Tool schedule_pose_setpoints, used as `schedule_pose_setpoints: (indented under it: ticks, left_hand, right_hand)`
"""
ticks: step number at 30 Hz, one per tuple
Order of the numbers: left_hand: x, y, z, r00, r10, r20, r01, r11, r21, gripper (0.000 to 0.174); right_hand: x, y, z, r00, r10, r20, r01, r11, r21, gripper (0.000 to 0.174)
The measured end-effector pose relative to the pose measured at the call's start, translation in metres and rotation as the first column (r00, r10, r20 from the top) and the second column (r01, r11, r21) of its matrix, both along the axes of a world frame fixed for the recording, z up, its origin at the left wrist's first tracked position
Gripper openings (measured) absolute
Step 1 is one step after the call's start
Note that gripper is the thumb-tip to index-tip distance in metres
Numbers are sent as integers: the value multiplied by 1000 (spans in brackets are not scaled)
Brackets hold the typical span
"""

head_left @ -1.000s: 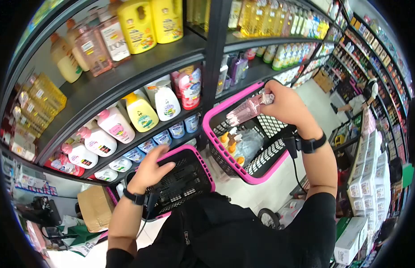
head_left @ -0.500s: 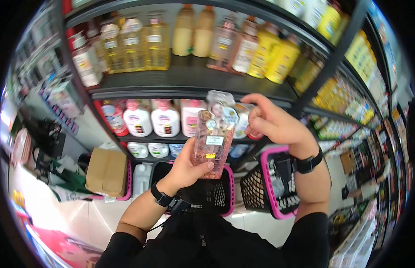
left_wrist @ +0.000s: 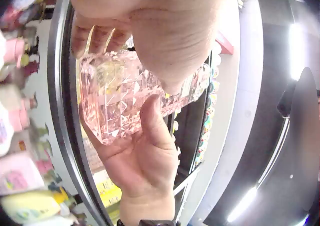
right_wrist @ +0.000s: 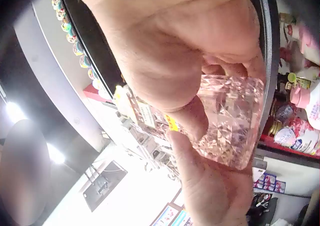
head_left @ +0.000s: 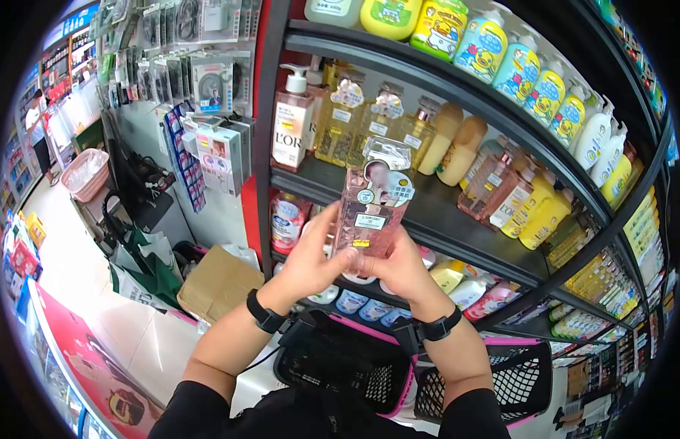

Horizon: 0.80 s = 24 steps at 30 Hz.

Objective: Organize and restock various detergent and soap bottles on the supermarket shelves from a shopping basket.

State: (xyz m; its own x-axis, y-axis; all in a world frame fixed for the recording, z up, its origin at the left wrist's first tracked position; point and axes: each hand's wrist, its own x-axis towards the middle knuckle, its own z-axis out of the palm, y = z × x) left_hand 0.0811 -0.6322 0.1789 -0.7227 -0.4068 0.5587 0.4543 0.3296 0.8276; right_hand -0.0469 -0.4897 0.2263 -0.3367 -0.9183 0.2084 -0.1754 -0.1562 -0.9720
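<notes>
Head view: the black metal shelving now fills the space beyond both hands. A second ago it stood off to the left, with the pink-rimmed black mesh basket and its twin in front. Both baskets now sit below the wrists, near the person's body.

The faceted pink clear-plastic pump bottle has travelled furthest. A second ago the right hand alone held it over the far basket, and half a second ago it was in the left. It now stands upright between the two hands, raised level with the shelf of similar bottles just behind it, label facing the camera. The bottle is out of the basket and in front of the shelf, touching neither.

The left hand wraps the bottle's lower left side and the right hand cups its lower right. In the left wrist view the left fingers curl over the bottle, and a right-hand finger lies across its base. In the right wrist view the right thumb presses on the bottle's faceted face.

The pump head seems to be wrapped in clear film, though the view is too small to be sure.
</notes>
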Motion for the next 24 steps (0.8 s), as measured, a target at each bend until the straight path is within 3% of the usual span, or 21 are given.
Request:
schedule_pose_setpoints:
  ticks: [1,4,5,7,9,12,14,17,19,21,24]
  left_hand:
    - [1,-16,0,988,156,15,-152,976,-158,74]
    - [10,-58,18,935,354,-12,-355,935,-14,76]
    - [13,-76,23,918,393,-49,-392,920,21,76]
    - [11,-117,27,763,640,-92,-647,754,-112,80]
    - [0,-157,32,685,710,-166,-729,669,-146,84]
    - [-32,-214,27,778,613,-137,-624,780,-51,84]
    - [-60,-246,13,852,501,-149,-501,865,42,87]
    - [-72,-242,14,880,448,-156,-411,884,222,85]
    - [-72,-238,11,879,426,-214,-391,901,187,78]
    - [-69,-236,6,850,503,-156,-497,864,79,75]
    - [-61,-223,17,832,545,-109,-538,839,83,71]
  right_hand:
    - [-5,-12,-2,999,-46,-22,45,996,-81,63]
    - [-26,-59,-5,982,-182,-61,152,931,-332,60]
    - [-37,-73,-6,967,-230,-106,185,928,-324,59]
    - [-60,-101,-10,925,-332,-187,264,913,-312,56]
    - [-68,-128,-13,925,-352,-142,285,892,-352,55]
    - [-69,-153,-15,820,-510,-261,431,849,-306,55]
    - [-69,-159,-11,866,-455,-206,385,872,-304,57]
    - [-71,-167,-10,890,-403,-215,338,897,-284,59]
    - [-75,-169,-14,891,-382,-245,320,911,-259,61]
    - [-84,-174,-21,873,-391,-292,329,914,-238,61]
    - [-88,-177,-21,841,-421,-340,365,905,-217,62]
